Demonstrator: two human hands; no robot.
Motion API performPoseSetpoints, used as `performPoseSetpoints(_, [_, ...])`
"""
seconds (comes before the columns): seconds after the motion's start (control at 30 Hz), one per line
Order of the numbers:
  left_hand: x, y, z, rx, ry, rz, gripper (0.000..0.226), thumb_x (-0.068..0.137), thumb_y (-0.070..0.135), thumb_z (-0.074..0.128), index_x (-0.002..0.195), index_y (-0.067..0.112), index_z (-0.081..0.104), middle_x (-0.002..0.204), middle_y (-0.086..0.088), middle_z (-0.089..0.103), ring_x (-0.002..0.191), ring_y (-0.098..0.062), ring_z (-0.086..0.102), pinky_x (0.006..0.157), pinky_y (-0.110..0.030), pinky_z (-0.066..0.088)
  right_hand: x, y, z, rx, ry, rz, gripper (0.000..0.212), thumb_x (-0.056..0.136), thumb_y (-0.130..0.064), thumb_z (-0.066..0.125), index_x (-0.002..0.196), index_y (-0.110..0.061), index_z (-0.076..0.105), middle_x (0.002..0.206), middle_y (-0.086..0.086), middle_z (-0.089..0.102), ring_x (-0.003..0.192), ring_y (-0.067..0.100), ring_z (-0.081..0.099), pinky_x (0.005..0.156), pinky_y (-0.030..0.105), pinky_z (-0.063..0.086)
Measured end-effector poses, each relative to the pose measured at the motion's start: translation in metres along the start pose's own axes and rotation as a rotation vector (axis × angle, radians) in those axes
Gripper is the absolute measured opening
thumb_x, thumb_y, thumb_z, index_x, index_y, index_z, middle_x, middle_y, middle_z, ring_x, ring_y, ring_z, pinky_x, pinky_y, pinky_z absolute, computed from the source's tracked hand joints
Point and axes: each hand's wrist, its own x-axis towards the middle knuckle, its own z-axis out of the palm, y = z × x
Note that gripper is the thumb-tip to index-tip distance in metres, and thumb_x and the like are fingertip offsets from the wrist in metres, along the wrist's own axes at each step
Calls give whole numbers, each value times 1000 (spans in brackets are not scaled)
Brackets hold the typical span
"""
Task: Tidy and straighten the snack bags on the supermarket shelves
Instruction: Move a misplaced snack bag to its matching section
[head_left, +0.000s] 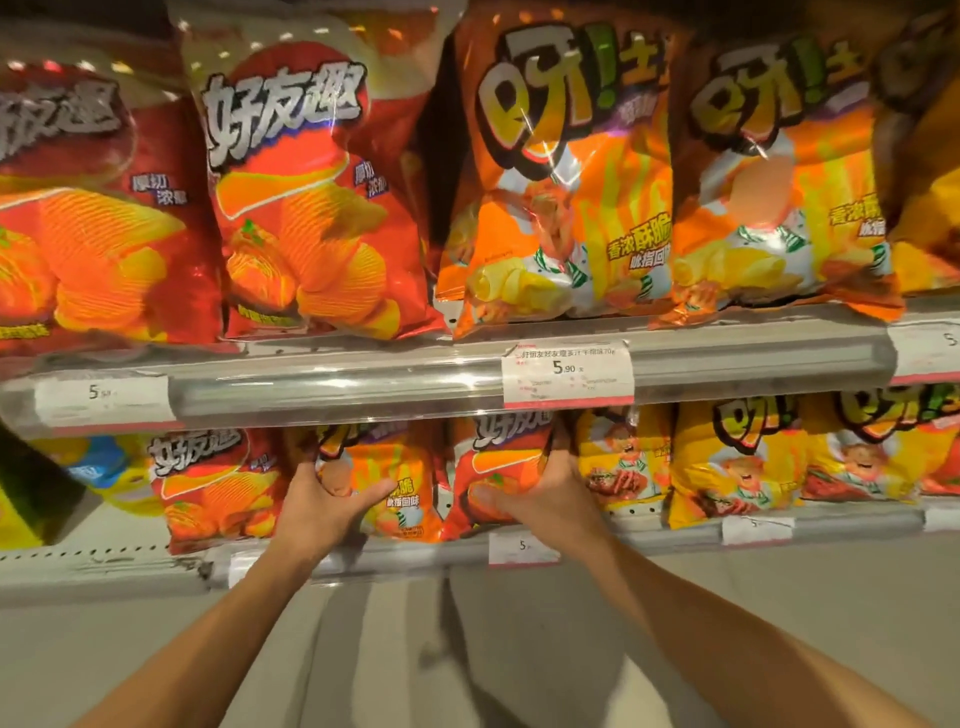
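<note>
On the lower shelf (675, 535) my left hand (322, 506) grips the left side of an orange snack bag (395, 483), thumb across its front. My right hand (545, 493) holds a red chip bag (498, 467) beside it, thumb on the front and fingers wrapped round its right edge. The two bags stand upright and touch each other. Another red chip bag (218, 483) stands to the left, and yellow bags (623, 462) stand to the right.
The upper shelf (363, 387) carries two large red chip bags (311, 208) on the left and two orange bags (561, 182) on the right. Price tags (569, 374) hang on both shelf rails. A green and yellow package (31, 493) sits at far left. Grey floor lies below.
</note>
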Motion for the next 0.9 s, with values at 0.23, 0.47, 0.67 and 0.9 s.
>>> performPoseSetpoints(0.23, [6,5,3,-78,25,-22,62,45,47,89,81,18,48,74,9,55,60,-2,57,42,-12,42,11,7,4,33,21,9,53,60,-47,96,90,-20,62,86,-3,68,75,12,67,61,24,55])
performPoseSetpoints(0.47, [-10,3,-7,-198,65,39,77,40,50,96,100,15,63,89,-6,75,85,-25,73,83,-46,59,-3,-3,-1,95,96,-8,57,57,-37,98,98,-22,63,99,2,72,92,19,71,82,41,60])
performPoseSetpoints(0.67, [-30,11,12,-227,140,136,73,40,56,96,95,27,58,91,5,72,87,-10,71,84,-39,57,-43,3,-15,209,93,3,63,53,-34,96,102,-42,57,91,-26,73,84,-11,67,69,11,52])
performPoseSetpoints(0.9, [-44,42,64,-166,131,250,61,49,42,96,90,26,53,86,8,66,77,7,63,68,-14,42,-77,30,-61,167,195,2,81,57,-36,99,125,-30,56,107,-17,72,95,0,68,80,21,55])
